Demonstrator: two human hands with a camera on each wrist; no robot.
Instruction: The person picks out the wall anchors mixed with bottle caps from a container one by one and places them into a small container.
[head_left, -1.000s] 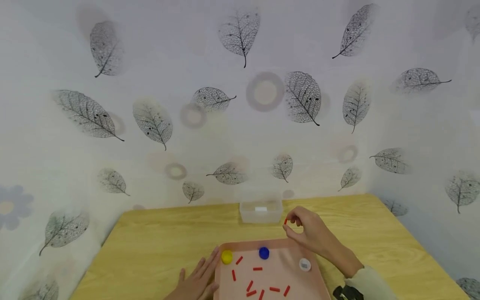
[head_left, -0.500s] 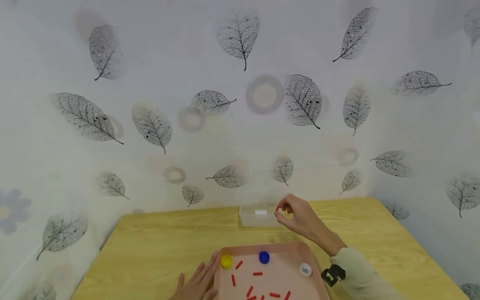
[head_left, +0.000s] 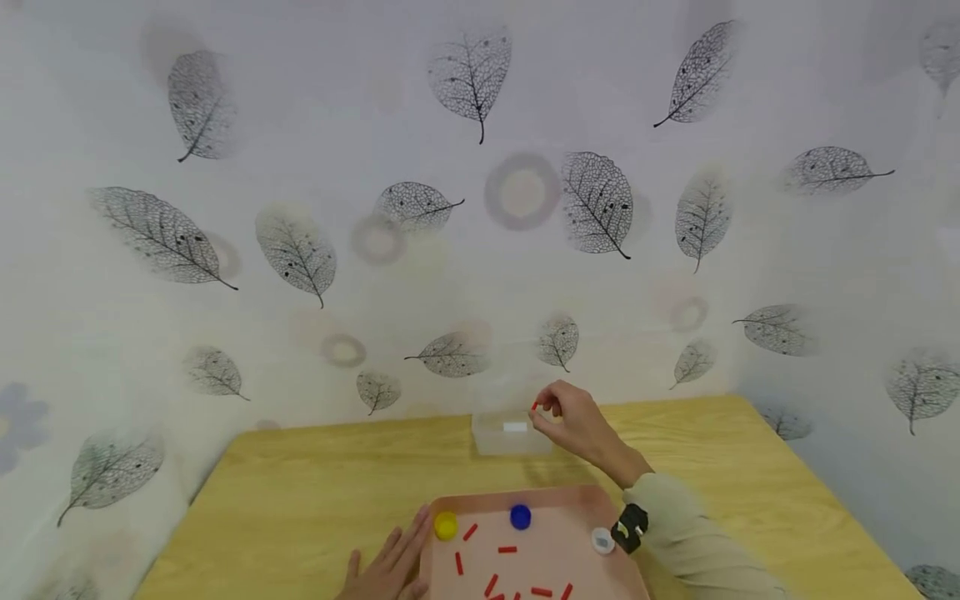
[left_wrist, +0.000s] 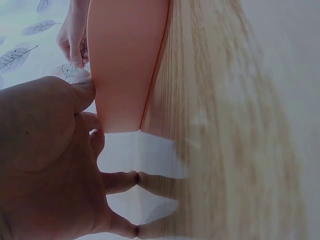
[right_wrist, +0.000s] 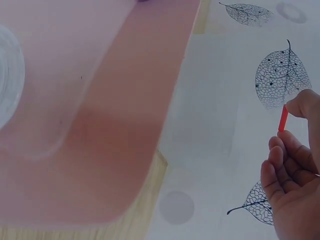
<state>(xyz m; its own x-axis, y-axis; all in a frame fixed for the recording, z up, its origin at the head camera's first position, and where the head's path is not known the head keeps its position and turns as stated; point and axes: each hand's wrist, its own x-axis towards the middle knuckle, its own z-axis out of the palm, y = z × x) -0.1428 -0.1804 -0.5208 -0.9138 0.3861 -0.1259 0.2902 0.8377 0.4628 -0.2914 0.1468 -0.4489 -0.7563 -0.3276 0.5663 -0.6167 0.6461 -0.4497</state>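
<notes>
My right hand [head_left: 581, 423] pinches a short red stick [right_wrist: 283, 118] between thumb and forefinger. In the head view it hovers at the right end of a clear plastic box [head_left: 495, 442] by the wall. My left hand [head_left: 386, 567] lies with fingers spread at the left side of a pink tray [head_left: 555, 498]; in the left wrist view its thumb touches the tray's outer wall [left_wrist: 127, 65] and the fingertips rest on the table. Several red sticks [head_left: 507, 550] lie scattered in the tray.
Inside the tray stand a yellow cap [head_left: 446, 526], a blue cap [head_left: 521, 517] and a round white piece [head_left: 602, 541], partly behind the right wrist's black strap [head_left: 630, 528]. The wooden table [head_left: 300, 492] meets a leaf-patterned wall [head_left: 435, 275] at the back.
My right hand has moved left and away from me, from above the tray's far right corner to the clear box, with the red stick still pinched. The left hand stays at the tray's side.
</notes>
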